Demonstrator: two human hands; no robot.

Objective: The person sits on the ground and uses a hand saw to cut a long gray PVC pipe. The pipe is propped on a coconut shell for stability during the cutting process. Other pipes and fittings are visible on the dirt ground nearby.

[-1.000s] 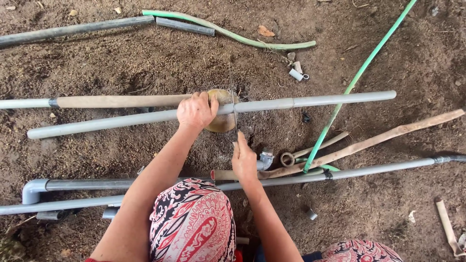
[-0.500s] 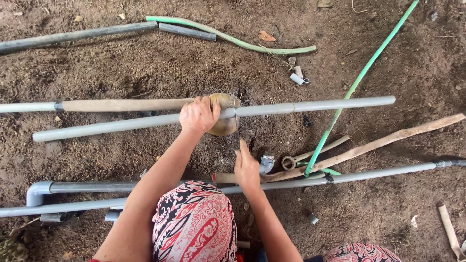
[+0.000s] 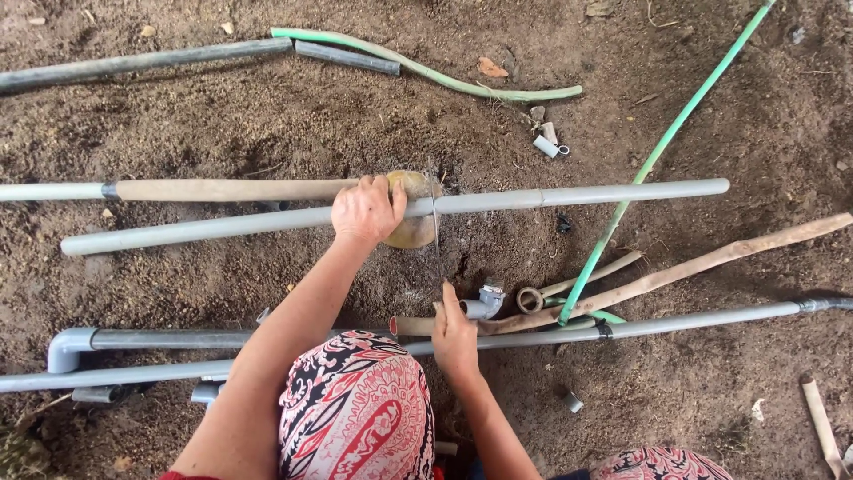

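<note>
My left hand presses down on a long grey plastic pipe that lies across bare soil. Just right of this hand the pipe rests on a round brown shell-like object. A thin saw blade stands across the pipe at that spot and runs back towards me. My right hand grips the blade's near end, index finger stretched along it. The blade's far tip is hard to make out.
A wooden-handled pole lies parallel behind the pipe. Nearer me are more grey pipes, an elbow fitting, a long wooden stick and a green hose. Small pipe offcuts lie on the soil. My patterned red knee fills the bottom.
My right hand has drawn back towards my body, pulling the blade along the cut. My left hand has stayed on the pipe.
</note>
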